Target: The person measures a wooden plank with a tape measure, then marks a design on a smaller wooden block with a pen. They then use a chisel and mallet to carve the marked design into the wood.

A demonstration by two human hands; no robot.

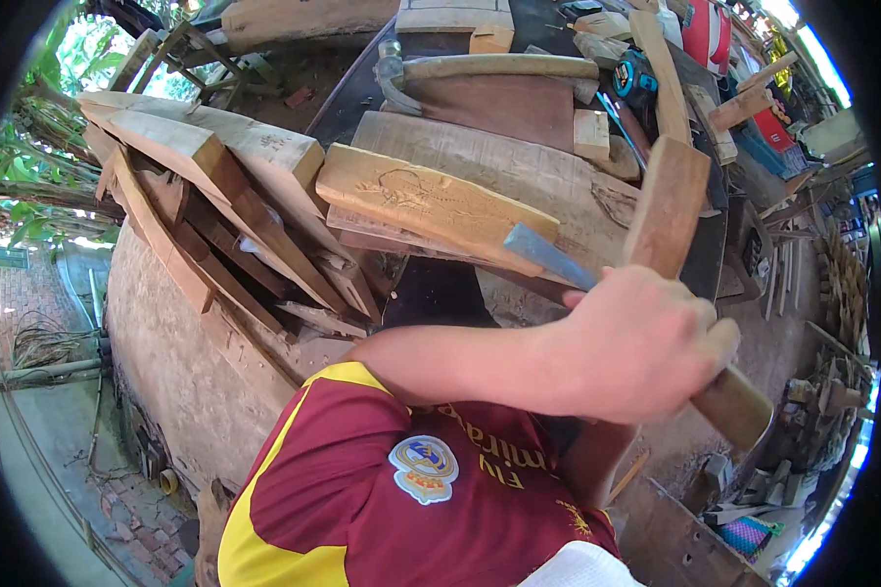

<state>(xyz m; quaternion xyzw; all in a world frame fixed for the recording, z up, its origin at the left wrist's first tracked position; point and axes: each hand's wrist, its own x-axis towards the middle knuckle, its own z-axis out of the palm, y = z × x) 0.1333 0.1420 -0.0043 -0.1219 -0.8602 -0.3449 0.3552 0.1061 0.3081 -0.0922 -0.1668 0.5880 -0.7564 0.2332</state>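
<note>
My left hand (646, 342) reaches across from the left, its fingers closed round a thick, squared wooden bar (668, 201). The bar slants, one end up beside the bench and the other below the hand. From near the hand's knuckles a flat blue-grey metal blade (546, 254) points toward a yellowish wooden board (431, 201) and overlaps its right end. Curved lines and a dark pattern mark that board's face. It rests on a wider brown plank (499, 161). Part of my right forearm shows beneath the left one; the right hand is hidden behind the left.
A claw hammer (392, 78) with a wooden handle lies at the bench's back. Behind the bar sit a blue-black tape measure (634, 76) and thin blue sticks. Long timbers (215, 161) lean together at the left. Scrap wood (798, 430) heaps up at the right.
</note>
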